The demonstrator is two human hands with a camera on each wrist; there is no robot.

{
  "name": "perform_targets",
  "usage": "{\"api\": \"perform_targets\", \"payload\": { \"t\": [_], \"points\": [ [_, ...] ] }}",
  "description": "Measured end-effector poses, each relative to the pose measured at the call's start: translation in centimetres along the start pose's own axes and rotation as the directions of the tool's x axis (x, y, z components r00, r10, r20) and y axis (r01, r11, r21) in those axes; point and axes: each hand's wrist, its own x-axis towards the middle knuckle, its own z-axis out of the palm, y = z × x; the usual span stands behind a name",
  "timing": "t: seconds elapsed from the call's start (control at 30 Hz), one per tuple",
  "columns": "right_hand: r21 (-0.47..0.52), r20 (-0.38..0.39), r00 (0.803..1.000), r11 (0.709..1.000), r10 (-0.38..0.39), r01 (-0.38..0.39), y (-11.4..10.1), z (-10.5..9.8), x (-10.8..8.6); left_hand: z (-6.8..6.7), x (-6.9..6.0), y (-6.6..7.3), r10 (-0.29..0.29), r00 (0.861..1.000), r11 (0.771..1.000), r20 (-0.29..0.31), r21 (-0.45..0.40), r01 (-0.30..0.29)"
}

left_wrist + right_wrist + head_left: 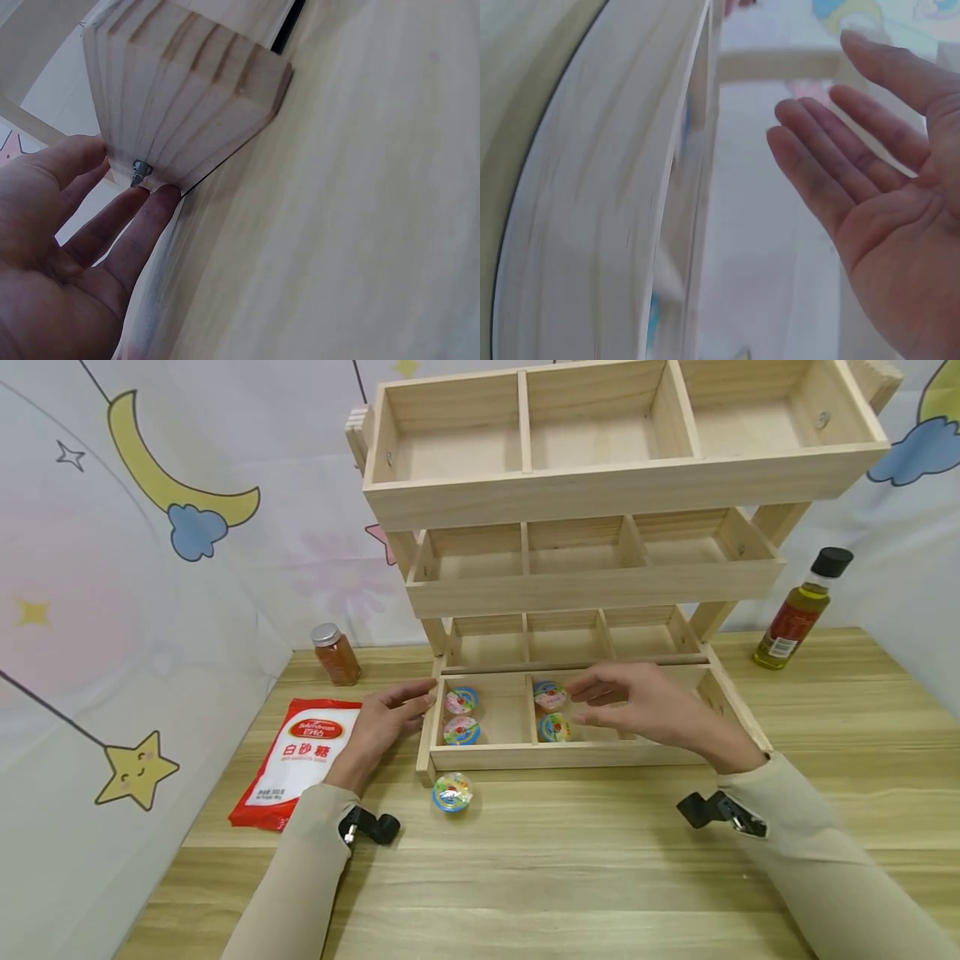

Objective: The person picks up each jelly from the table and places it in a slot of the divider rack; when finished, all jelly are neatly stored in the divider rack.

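A wooden tiered rack [480,758] stands on the table. In its bottom tier, two small jelly cups [461,731] with foil lids sit in the left compartment. Two more jelly cups [553,727] lie in the middle one. My right hand [637,706] hovers over that tier just right of them, fingers apart and holding nothing; the right wrist view shows its bare palm. My left hand [382,727] touches the tier's left end, and its fingertips [165,199] rest on the wood beside a screw. Another jelly cup [452,792] sits on the table in front of the rack.
A red and white sugar bag [315,752] lies at the left, partly behind my left arm. Behind it stands a jar [337,660] with a silver lid. An oil bottle [798,614] with a black cap stands right of the rack. Upper tiers [600,485] overhang the bottom one.
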Motion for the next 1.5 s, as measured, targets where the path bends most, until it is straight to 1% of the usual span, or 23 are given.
{"api": "perform_targets", "payload": {
  "t": [0.13, 0.3, 0.43, 0.6, 0.67, 0.8, 0.97, 1.1, 1.27, 1.37, 1.5],
  "points": [
    [0.056, 0.025, 0.998, 0.997, -0.059, 0.057, -1.2, 1.8, 1.0, 0.0, 0.0, 0.0, 0.000, 1.000, 1.000, 0.003, 0.005, 0.000],
    [0.097, 0.041, 0.986, 0.983, -0.162, 0.157, -2.3, 4.1, 2.2, 0.0, 0.1, 0.0, -0.003, 1.000, 1.000, 0.006, -0.001, 0.003],
    [0.132, 0.077, 0.978, 0.974, -0.193, 0.182, -3.0, 5.8, 3.0, 0.0, 0.1, 0.0, 0.001, 1.000, 1.000, 0.002, -0.005, -0.001],
    [0.190, 0.133, 0.963, 0.960, -0.233, 0.206, -3.6, 7.8, 3.8, 0.1, 0.2, -0.1, 0.004, 1.000, 1.000, -0.002, -0.020, -0.004],
    [0.204, 0.150, 0.960, 0.957, -0.238, 0.206, -3.7, 8.5, 4.0, 0.1, 0.2, -0.1, 0.004, 1.000, 1.000, -0.004, -0.022, -0.004],
    [0.199, 0.177, 0.958, 0.961, -0.227, 0.191, -3.8, 9.9, 4.2, 0.1, 0.1, -0.1, 0.007, 1.000, 1.000, -0.002, -0.019, -0.007],
    [0.198, 0.195, 0.957, 0.964, -0.216, 0.177, -3.7, 11.0, 4.5, 0.1, 0.1, 0.0, 0.018, 1.000, 1.000, 0.002, -0.004, -0.018],
    [0.157, 0.208, 0.956, 0.972, -0.206, 0.175, -3.7, 11.5, 4.4, 0.1, 0.0, 0.0, 0.010, 1.000, 1.000, -0.004, -0.004, -0.010],
    [0.082, 0.244, 0.949, 0.979, -0.201, 0.186, -3.8, 12.2, 4.4, 0.0, 0.0, -0.1, 0.000, 1.000, 1.000, -0.006, -0.011, 0.000],
    [0.064, 0.251, 0.951, 0.983, -0.181, 0.171, -3.7, 12.7, 4.3, 0.0, 0.0, -0.1, 0.003, 1.000, 1.000, -0.003, -0.009, -0.003],
    [0.057, 0.265, 0.954, 0.990, -0.141, 0.131, -3.7, 13.3, 4.2, 0.1, 0.1, -0.1, 0.008, 1.000, 1.000, -0.001, -0.003, -0.008]
  ]
}}
